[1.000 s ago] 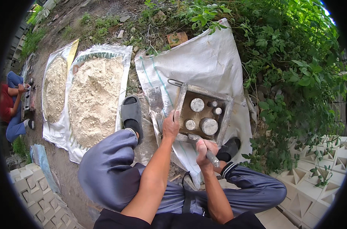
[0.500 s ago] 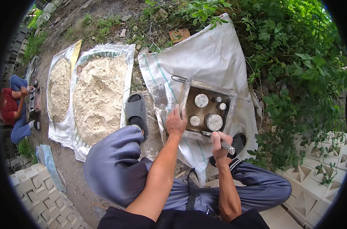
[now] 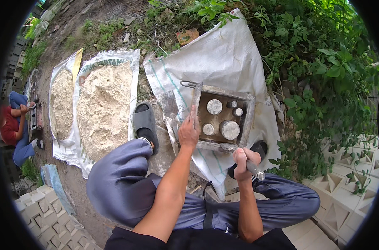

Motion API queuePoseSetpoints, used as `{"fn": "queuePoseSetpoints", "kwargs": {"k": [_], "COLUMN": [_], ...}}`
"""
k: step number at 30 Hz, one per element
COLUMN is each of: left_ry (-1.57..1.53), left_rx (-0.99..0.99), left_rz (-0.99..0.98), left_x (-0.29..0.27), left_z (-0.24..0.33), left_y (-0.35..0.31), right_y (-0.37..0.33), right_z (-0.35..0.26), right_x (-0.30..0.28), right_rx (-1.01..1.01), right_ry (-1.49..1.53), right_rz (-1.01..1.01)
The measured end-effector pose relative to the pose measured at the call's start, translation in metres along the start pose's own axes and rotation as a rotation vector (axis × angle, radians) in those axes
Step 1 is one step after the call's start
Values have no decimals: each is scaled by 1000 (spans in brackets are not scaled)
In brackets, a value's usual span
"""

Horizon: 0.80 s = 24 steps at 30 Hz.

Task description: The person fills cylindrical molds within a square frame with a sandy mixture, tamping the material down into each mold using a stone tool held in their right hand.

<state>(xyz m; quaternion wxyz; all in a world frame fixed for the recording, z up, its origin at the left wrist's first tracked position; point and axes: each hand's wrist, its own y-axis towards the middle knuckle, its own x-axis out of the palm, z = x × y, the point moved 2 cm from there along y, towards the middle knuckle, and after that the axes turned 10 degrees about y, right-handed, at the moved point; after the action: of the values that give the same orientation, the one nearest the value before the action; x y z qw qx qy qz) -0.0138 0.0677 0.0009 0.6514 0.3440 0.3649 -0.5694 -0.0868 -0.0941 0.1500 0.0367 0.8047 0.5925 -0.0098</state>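
Observation:
A square metal mould (image 3: 251,118) with raised walls lies on a white woven sack (image 3: 223,54). Inside it, several round grey cylinders (image 3: 230,130) of differing width stand up from a brownish floor. My left hand (image 3: 189,132) rests against the mould's left wall, fingers stretched along it and holding nothing. In my right hand (image 3: 245,161), the fingers wrap round the thick grey handle of a trowel (image 3: 256,171). Its narrow flat blade touches or lies just over the near rim, close to the near right corner. A wire loop (image 3: 188,84) juts from the far left corner.
Left of my sandalled foot (image 3: 145,121), pale crumbly powder (image 3: 104,100) is heaped on opened sacks. Vines (image 3: 314,75) crowd the right side. Pale patterned blocks (image 3: 343,187) stand at lower right, others (image 3: 48,216) at lower left. Another person (image 3: 14,121) sits at far left.
My right hand has moved right and slightly nearer to me, drawing the trowel along the near rim. My left hand stays at the left wall. The whole view has shifted slightly.

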Motion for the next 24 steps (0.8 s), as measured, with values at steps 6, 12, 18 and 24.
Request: {"fn": "queuePoseSetpoints", "kwargs": {"k": [6,12,18,24], "left_ry": [53,52,23,-7], "left_rx": [-48,-76,-88,-89], "left_rz": [-23,-42,-81,-94], "left_x": [6,0,-1,-2], "left_z": [-3,0,-1,4], "left_y": [-1,0,3,0], "right_y": [4,-7,8,-8], "right_z": [24,6,29,34], "right_x": [3,-11,-14,-31], "right_rx": [-47,-28,152,-16], "right_ry": [-193,-34,-82,-82], "right_rz": [-91,-15,-35,71]}}
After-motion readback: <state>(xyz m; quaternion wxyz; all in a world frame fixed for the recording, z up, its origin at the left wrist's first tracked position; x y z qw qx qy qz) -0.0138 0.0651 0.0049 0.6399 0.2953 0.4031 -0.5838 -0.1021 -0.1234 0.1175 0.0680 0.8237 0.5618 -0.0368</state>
